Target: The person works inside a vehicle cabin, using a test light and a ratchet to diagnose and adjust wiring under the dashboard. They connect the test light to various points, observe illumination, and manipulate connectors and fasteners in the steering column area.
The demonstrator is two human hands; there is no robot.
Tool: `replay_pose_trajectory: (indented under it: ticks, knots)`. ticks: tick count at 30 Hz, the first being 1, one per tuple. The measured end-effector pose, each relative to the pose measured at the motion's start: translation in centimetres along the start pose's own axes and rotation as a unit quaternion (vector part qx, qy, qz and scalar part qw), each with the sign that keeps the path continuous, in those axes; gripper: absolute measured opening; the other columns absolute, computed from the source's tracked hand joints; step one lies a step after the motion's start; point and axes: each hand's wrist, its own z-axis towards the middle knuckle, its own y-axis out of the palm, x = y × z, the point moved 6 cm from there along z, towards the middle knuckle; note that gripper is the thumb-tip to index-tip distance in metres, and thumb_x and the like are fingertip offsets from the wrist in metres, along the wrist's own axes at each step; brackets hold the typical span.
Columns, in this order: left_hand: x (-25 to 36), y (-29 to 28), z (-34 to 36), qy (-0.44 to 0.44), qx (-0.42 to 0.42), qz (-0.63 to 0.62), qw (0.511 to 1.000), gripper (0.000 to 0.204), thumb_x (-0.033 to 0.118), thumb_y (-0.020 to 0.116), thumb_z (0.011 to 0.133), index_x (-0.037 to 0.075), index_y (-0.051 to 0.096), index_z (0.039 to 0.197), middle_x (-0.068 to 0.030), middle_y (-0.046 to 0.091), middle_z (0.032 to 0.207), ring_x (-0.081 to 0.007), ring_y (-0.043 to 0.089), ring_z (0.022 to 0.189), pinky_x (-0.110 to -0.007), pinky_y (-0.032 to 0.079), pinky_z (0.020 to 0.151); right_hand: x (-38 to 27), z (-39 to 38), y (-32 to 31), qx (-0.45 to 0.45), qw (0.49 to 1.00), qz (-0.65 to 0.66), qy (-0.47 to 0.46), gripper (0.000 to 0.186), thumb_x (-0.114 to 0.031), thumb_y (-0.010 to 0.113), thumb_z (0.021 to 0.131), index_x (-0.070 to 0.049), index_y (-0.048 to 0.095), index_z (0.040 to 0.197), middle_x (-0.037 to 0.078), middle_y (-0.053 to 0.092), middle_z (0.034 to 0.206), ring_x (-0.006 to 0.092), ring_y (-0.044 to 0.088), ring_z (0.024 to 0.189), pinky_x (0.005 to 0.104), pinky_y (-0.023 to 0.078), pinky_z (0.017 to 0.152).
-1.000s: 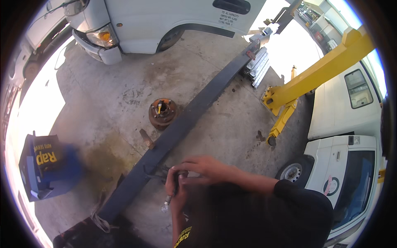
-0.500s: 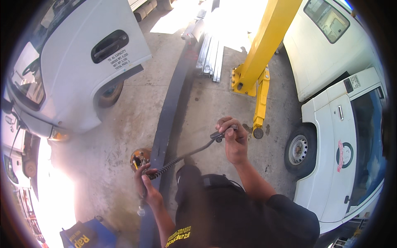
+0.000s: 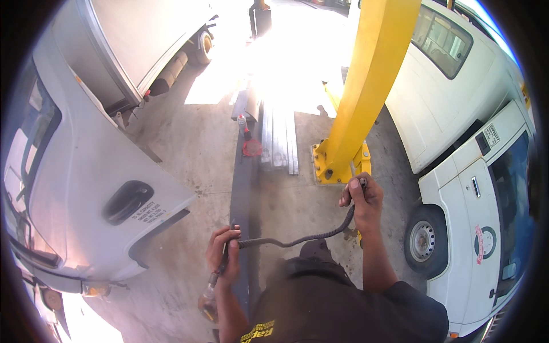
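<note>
A black flexible hose (image 3: pixel 286 243), with a spring-like coil guard around its ends, sags between my two hands in front of my body. My left hand (image 3: pixel 224 254) is closed around its left end, where a dark piece runs down through the palm. A metal fitting (image 3: pixel 213 279) shows below that hand. My right hand (image 3: pixel 366 203) is raised higher and pinches the other end near a dark tip. Part of that end is hidden by the fingers. A clear, rounded piece (image 3: pixel 207 297) shows beside my left wrist, too blurred to name.
A long dark beam (image 3: pixel 243 194) runs ahead, with a red funnel-like item (image 3: pixel 251 148) on it and metal bars (image 3: pixel 280 137) alongside. A yellow lift post (image 3: pixel 366 86) stands ahead right. White vehicles flank me, a door (image 3: pixel 114 188) on the left and a wheel (image 3: pixel 423 240) on the right.
My view has tilted up and ahead. My right hand has moved right and my left hand right and up. The hose now hangs in a wider curve between them.
</note>
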Motion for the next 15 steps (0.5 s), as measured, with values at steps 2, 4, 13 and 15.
replay_pose_trajectory:
  ticks: [2,4,13,15]
  knots:
    - [-0.7,0.1,5.2,0.018,-0.019,0.039,0.999,0.017,-0.002,0.063,0.099,0.001,0.072,0.113,-0.0188,0.076,0.113,-0.0311,0.076,0.103,-0.04,0.062,0.085,1.8,3.9,2.0,0.007,0.999,0.032,0.016,0.02,-0.02,0.064,0.111,-0.006,0.061,0.098,0.001,0.062,0.071,0.0081,0.058,0.063,0.0263,0.045,0.06]
    - [-2.8,0.1,9.4,0.044,-0.019,0.074,0.996,0.02,-0.006,0.064,0.095,0.001,0.073,0.112,-0.0178,0.077,0.111,-0.0312,0.077,0.1,-0.04,0.061,0.084,4.5,7.8,5.0,-0.026,0.996,0.074,0.04,0.022,-0.022,0.064,0.112,-0.006,0.06,0.097,0.002,0.06,0.072,0.0098,0.059,0.061,0.0266,0.048,0.059]
    - [-10.5,-1.4,24.2,-0.01,0.021,0.341,0.94,0.016,-0.002,0.065,0.095,0.004,0.075,0.106,-0.0159,0.077,0.105,-0.0313,0.077,0.091,-0.039,0.061,0.079,18.3,28.9,22.7,-0.275,0.954,0.103,0.068,0.025,-0.02,0.063,0.112,-0.003,0.058,0.094,0.002,0.057,0.073,0.0094,0.056,0.062,0.0272,0.049,0.059]
    - [-11.9,-1.7,27.8,-0.054,0.028,0.391,0.918,0.016,-0.001,0.064,0.097,0.003,0.076,0.106,-0.017,0.077,0.106,-0.0319,0.077,0.094,-0.04,0.061,0.081,21.3,33.1,26.8,-0.326,0.933,0.128,0.088,0.033,-0.028,0.063,0.113,-0.001,0.058,0.094,0.002,0.058,0.074,0.0102,0.056,0.062,0.0276,0.049,0.059]
